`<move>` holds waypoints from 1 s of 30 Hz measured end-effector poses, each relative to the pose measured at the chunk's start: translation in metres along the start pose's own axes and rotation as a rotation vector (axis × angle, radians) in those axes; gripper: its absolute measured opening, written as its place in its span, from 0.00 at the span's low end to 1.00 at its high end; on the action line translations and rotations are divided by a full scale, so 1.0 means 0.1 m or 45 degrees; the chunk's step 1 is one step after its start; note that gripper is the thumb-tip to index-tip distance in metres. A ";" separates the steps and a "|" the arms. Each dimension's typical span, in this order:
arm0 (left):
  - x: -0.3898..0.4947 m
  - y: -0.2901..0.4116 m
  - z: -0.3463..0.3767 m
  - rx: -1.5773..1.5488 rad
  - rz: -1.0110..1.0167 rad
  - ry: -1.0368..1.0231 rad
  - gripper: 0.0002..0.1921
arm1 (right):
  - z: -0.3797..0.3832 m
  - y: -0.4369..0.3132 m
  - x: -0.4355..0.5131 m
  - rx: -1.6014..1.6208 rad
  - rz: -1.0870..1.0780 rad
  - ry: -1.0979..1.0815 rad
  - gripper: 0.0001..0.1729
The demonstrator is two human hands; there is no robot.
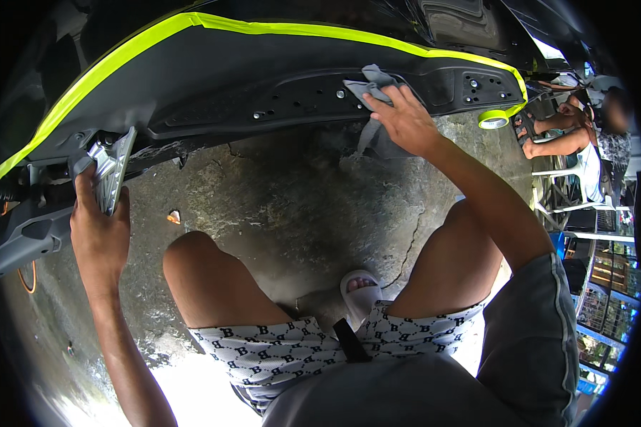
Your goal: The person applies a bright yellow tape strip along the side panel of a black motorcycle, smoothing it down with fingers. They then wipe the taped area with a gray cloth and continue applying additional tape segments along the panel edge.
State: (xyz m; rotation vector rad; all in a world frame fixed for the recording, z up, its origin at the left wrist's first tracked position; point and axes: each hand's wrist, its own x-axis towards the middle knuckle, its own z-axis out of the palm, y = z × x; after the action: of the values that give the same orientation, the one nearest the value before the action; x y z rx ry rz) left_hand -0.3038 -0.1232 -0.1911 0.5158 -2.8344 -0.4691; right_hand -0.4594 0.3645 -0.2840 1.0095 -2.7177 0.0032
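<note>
My right hand (400,117) presses a grey cloth (374,88) against the black plastic footboard panel (235,80) of a motor scooter, with part of the cloth hanging below the edge. Bright yellow-green masking tape (310,29) runs along the panel's upper border, and its roll (493,119) hangs at the right end. At the left, my left hand (101,213) is closed around a silver metal footrest bracket (112,165) joined to the scooter's underside. Bolts and holes show in the panel near the cloth.
A grey exhaust cover (32,237) juts out at the left, by my left wrist. Below the panel lies a stained concrete floor (299,213) with a small orange-white scrap (174,216). Another person (577,128) sits at the right near a white plastic chair (585,171).
</note>
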 end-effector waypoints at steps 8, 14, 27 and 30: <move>0.02 -0.18 0.03 0.054 0.098 0.079 0.29 | 0.16 -1.79 0.61 0.449 0.299 0.369 0.22; 0.00 -0.30 -0.02 0.025 0.178 0.083 0.29 | 0.14 -1.91 0.63 0.581 0.522 0.215 0.23; 0.05 -0.33 -0.04 0.054 0.182 0.065 0.29 | 0.30 0.02 -0.57 0.484 1.930 0.939 0.31; 0.06 -0.35 -0.02 0.042 0.161 0.060 0.29 | 0.47 -0.04 -0.36 0.510 1.801 0.876 0.30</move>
State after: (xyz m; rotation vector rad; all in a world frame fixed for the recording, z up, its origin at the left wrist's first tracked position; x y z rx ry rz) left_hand -0.2979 -0.1569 -0.2005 0.3455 -2.8121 -0.3823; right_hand -0.4405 0.3803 -0.3377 -0.8707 -2.1732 0.9263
